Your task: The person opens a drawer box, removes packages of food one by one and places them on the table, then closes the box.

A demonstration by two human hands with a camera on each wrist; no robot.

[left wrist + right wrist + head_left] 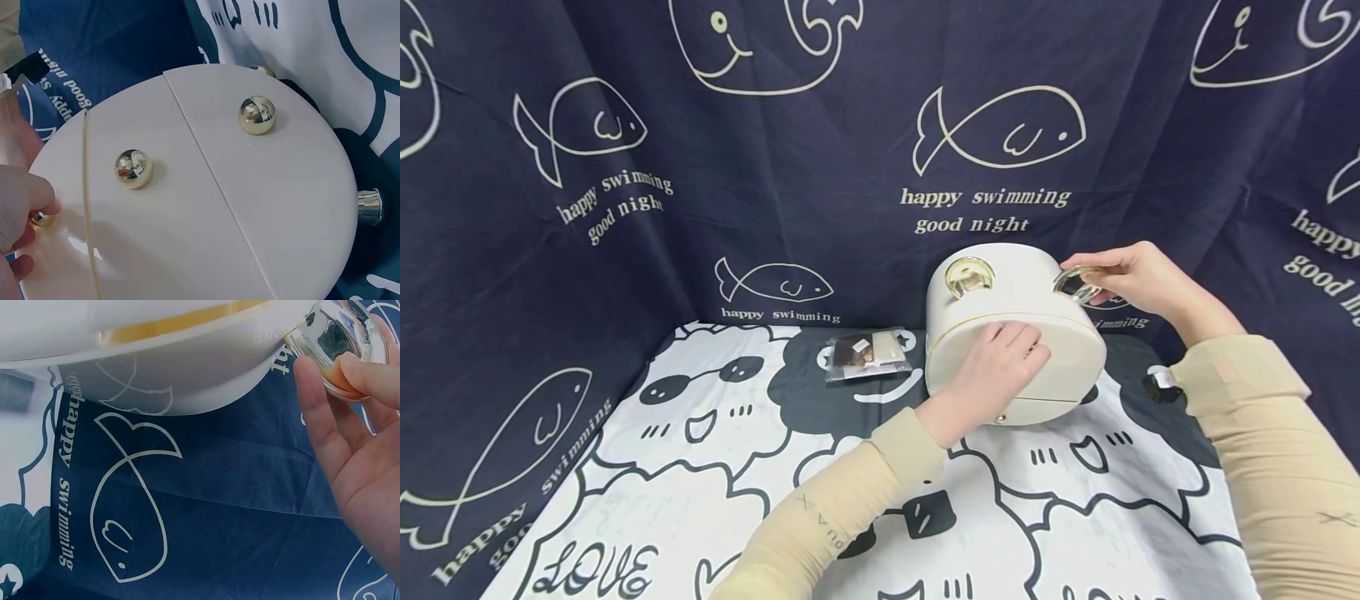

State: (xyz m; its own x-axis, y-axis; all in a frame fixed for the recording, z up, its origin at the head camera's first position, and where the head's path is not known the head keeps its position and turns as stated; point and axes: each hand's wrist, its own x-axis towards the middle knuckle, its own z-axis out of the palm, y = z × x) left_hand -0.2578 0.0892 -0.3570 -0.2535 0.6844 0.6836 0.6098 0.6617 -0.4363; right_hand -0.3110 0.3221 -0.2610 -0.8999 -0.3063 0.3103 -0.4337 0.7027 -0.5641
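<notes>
A white rounded storage box (1060, 367) with gold trim stands toward the right of the patterned cloth in the head view. Two gold ear-shaped rings rise from its top; the left ring (970, 277) is untouched. My right hand (1138, 279) grips the right ring (359, 344) between thumb and fingers. My left hand (1003, 358) is at the box's front, its fingertips pinching a small gold knob (44, 219). Two more round gold knobs show on the front, a middle knob (133, 169) and a lower knob (257, 115). A gold foot (370, 207) projects from the underside.
Left of the box lies a clear plastic packet (868, 354) with brown and cream contents. The white-and-dark cartoon cloth (700, 500) covers the table. Dark blue fish-print curtains (820, 183) stand behind, close to the box.
</notes>
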